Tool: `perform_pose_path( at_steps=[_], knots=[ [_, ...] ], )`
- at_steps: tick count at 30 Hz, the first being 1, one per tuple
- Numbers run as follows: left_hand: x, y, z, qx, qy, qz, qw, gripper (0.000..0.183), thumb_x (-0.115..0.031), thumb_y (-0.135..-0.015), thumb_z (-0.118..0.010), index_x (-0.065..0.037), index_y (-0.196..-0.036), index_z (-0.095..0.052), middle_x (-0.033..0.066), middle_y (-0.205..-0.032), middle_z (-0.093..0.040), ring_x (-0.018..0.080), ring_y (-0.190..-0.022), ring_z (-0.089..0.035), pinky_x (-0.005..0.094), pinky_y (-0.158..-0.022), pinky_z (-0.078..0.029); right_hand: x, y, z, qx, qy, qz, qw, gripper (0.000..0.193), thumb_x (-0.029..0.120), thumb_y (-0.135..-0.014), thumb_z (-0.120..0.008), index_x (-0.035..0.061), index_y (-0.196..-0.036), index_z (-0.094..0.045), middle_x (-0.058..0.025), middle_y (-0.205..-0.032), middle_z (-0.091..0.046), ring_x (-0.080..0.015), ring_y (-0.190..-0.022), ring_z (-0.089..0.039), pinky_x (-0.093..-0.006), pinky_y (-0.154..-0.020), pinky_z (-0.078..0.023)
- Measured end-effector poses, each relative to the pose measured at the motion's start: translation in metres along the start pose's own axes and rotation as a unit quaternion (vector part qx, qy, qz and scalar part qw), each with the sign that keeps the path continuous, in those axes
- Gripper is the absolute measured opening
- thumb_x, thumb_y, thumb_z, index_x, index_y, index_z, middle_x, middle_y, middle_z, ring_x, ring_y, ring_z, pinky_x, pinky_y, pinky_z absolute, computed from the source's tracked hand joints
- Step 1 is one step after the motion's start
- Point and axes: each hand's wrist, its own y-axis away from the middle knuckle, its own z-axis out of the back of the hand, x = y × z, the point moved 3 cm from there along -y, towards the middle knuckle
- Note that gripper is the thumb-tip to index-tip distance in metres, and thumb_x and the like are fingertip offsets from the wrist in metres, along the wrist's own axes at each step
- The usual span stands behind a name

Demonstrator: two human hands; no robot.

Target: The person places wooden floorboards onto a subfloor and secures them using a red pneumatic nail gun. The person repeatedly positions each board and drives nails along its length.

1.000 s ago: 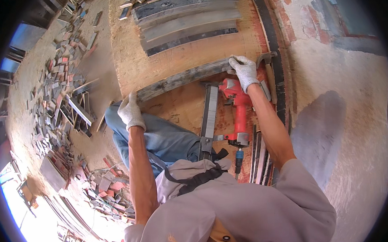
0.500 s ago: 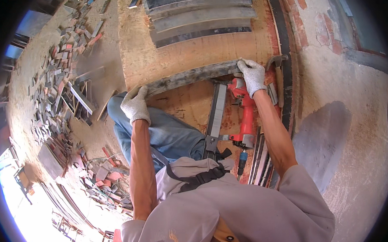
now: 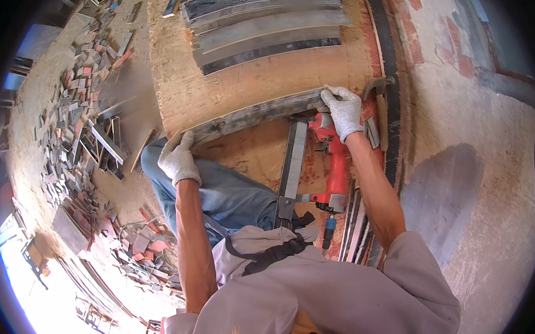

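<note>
A long wooden strip with a dark, worn face (image 3: pixel 253 115) spans the gap between my gloved hands, lying crosswise over the plywood board. My left hand (image 3: pixel 179 159) is closed on its left end, above my bent knee. At the right end my right hand (image 3: pixel 344 111) grips the strip with thumb and fingers. Just below the strip lies a red nail gun (image 3: pixel 337 167) with a long grey magazine (image 3: pixel 294 163), its head partly behind the strip and my right hand. A blue air-hose fitting (image 3: pixel 330 225) sits at its lower end.
Several similar strips (image 3: pixel 267 25) lie side by side on the far plywood (image 3: pixel 240 78). A hammer (image 3: pixel 376 86) rests by the right edge, and more thin strips (image 3: pixel 352 226) lie beside my right forearm. Wood offcuts (image 3: pixel 78 139) are heaped on the left floor. A plastered wall (image 3: pixel 443 99) stands right.
The strip's left end and my left hand have shifted slightly left and down in view. The row of strips also appears farther left. Both hands keep their hold.
</note>
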Motion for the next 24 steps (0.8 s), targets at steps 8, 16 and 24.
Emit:
perform_pose_path(
  at_steps=[8, 16, 24],
  knots=[
    [0.007, -0.003, -0.001, -0.011, 0.033, 0.01, 0.999, 0.038, -0.006, -0.08, -0.085, 0.009, -0.113, -0.073, 0.0156, -0.104, -0.076, 0.0194, -0.09, -0.072, 0.0293, -0.084, -0.058, -0.001, 0.0, 0.001, -0.007, -0.002, 0.009, 1.0, 0.017, 0.005, -0.093, -0.073, 0.0002, -0.109, -0.073, -0.0076, -0.083, -0.073, -0.0125, -0.06, -0.067, -0.0286, -0.038, -0.05],
    [0.01, -0.004, -0.001, -0.007, 0.042, 0.004, 0.999, 0.037, -0.006, -0.082, -0.084, 0.008, -0.114, -0.074, 0.016, -0.106, -0.076, 0.0191, -0.092, -0.072, 0.0286, -0.086, -0.057, 0.009, 0.004, -0.003, -0.02, -0.01, -0.056, 0.998, 0.021, 0.004, -0.093, -0.073, 0.0003, -0.113, -0.072, -0.0084, -0.09, -0.074, -0.0131, -0.063, -0.069, -0.0272, -0.045, -0.054],
    [0.013, -0.006, 0.003, -0.011, 0.023, 0.004, 1.0, 0.038, -0.007, -0.081, -0.085, 0.008, -0.114, -0.074, 0.0159, -0.106, -0.076, 0.018, -0.092, -0.071, 0.0286, -0.086, -0.057, 0.018, 0.007, -0.005, -0.014, 0.023, -0.07, 0.997, 0.022, 0.002, -0.092, -0.074, -0.0026, -0.113, -0.072, -0.0101, -0.097, -0.075, -0.0135, -0.068, -0.071, -0.0264, -0.058, -0.059]
  ],
)
